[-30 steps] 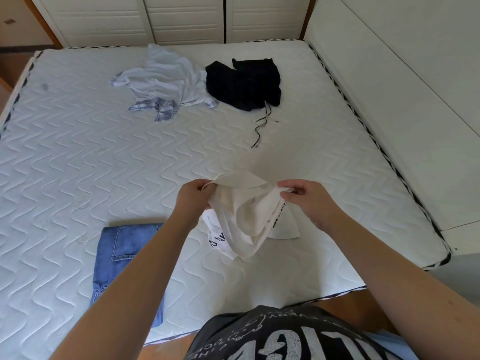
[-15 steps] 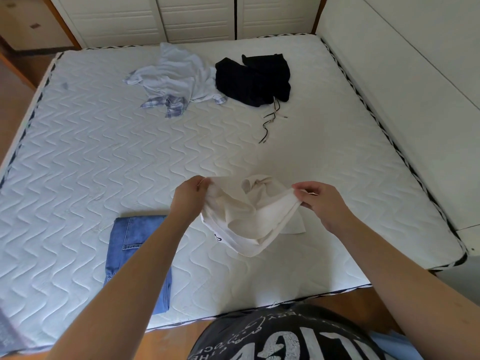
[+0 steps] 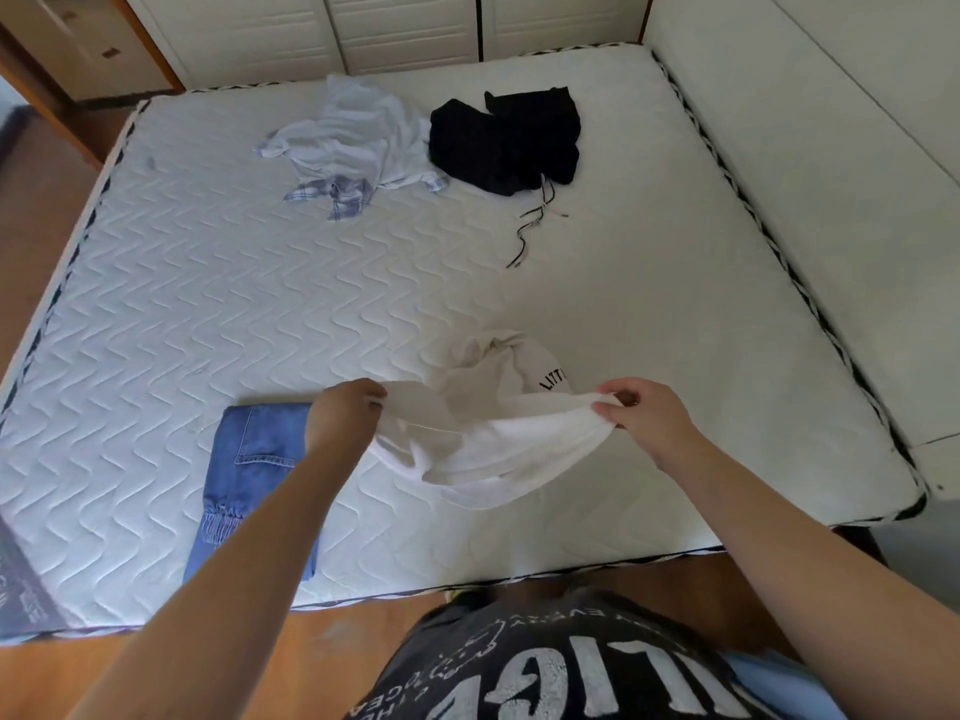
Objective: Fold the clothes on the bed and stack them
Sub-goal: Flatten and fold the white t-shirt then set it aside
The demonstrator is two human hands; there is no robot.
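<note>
over the bed (image 3: 208,283) we hold a white top (image 3: 483,439) spread between both hands. left hand (image 3: 340,420) and right hand (image 3: 644,418) each pinch an edge in curled fingers. folded jeans (image 3: 249,480) lie beside our left arm.

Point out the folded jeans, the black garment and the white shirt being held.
folded jeans (image 3: 249,459), head view, on the pocket panel
black garment (image 3: 498,142), head view, its middle
white shirt (image 3: 493,439), head view, sagging middle

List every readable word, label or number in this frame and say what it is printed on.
"LITT": black letters on the white garment, cut off by a fold.
Large white letters on the person's dark T-shirt: upside down, cropped, not reliably readable.
Small arc of text on the same shirt: too small.
Print on the grey mat: blurred.
</note>
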